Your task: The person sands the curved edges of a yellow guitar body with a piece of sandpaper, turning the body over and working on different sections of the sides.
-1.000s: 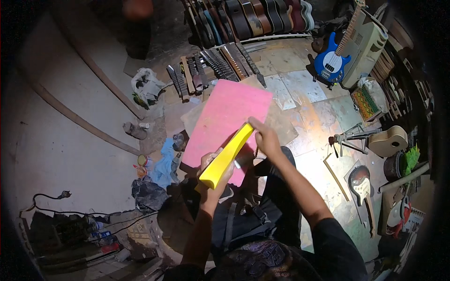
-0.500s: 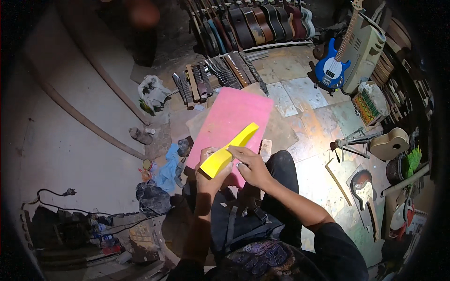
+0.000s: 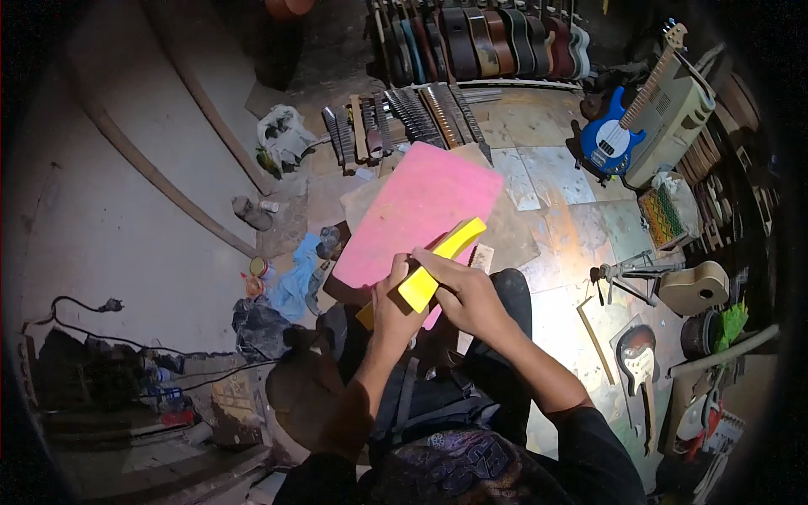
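A curved yellow piece (image 3: pixel 418 291) is held between my two hands over my lap; its exact kind is not clear. Its broad near end faces up and its narrower far end rises past my fingers. My left hand (image 3: pixel 394 310) is closed round its left side, near the wide end. From the right, my right hand (image 3: pixel 473 296) grips its middle, fingers lying across it. Part of the piece is hidden behind the fingers. Beneath and beyond it lies a pink board (image 3: pixel 421 198), on top of a brown sheet (image 3: pixel 518 231).
Guitar bodies (image 3: pixel 488 42) hang along the far rack, with fretted necks (image 3: pixel 412 118) on the floor before it. A blue bass (image 3: pixel 608 143) leans on a beige case at far right. A sunburst guitar (image 3: pixel 638 358) lies at right. Blue cloth (image 3: pixel 295 282) lies left.
The yellow piece has tilted in my hands, showing a shorter face. My right hand has come round its side, and the left has shifted slightly rightward. The whole view has shifted a little.
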`<state>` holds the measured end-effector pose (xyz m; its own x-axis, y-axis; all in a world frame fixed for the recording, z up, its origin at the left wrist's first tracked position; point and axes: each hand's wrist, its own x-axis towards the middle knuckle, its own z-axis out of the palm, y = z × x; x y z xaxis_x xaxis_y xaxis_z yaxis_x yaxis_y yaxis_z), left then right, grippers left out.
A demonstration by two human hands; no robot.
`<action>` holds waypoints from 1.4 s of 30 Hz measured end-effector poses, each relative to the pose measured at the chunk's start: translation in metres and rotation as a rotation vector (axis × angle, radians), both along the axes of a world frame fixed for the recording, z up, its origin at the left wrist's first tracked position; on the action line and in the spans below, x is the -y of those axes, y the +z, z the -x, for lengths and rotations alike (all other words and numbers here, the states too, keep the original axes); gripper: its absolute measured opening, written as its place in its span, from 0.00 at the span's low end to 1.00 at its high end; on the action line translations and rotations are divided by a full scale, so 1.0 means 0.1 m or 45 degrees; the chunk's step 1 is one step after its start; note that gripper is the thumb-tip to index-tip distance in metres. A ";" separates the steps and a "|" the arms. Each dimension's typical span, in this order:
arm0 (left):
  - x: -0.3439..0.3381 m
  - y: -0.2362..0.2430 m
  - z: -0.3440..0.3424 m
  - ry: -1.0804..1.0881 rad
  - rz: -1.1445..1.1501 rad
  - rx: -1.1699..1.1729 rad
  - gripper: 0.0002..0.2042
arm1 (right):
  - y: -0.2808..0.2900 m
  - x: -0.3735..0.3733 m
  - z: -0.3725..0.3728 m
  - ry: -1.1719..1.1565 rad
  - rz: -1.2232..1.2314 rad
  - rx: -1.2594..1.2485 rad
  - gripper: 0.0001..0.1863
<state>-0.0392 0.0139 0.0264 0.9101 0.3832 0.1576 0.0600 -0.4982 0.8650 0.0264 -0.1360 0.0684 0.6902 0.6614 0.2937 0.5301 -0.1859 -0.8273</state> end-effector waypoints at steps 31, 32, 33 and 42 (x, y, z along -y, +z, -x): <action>0.06 -0.04 0.04 -0.001 -0.106 0.252 0.17 | 0.56 0.13 0.35 0.104 0.567 0.629 0.41; 0.09 -0.10 0.00 0.027 -0.015 0.375 0.16 | 0.58 0.08 0.31 0.092 0.564 0.636 0.40; 0.08 -0.04 -0.03 -0.016 0.027 0.259 0.16 | 0.57 0.12 0.32 0.099 0.570 0.630 0.39; -0.06 -0.39 0.11 -0.037 0.208 0.275 0.20 | 0.53 -0.04 0.41 0.186 0.344 0.431 0.40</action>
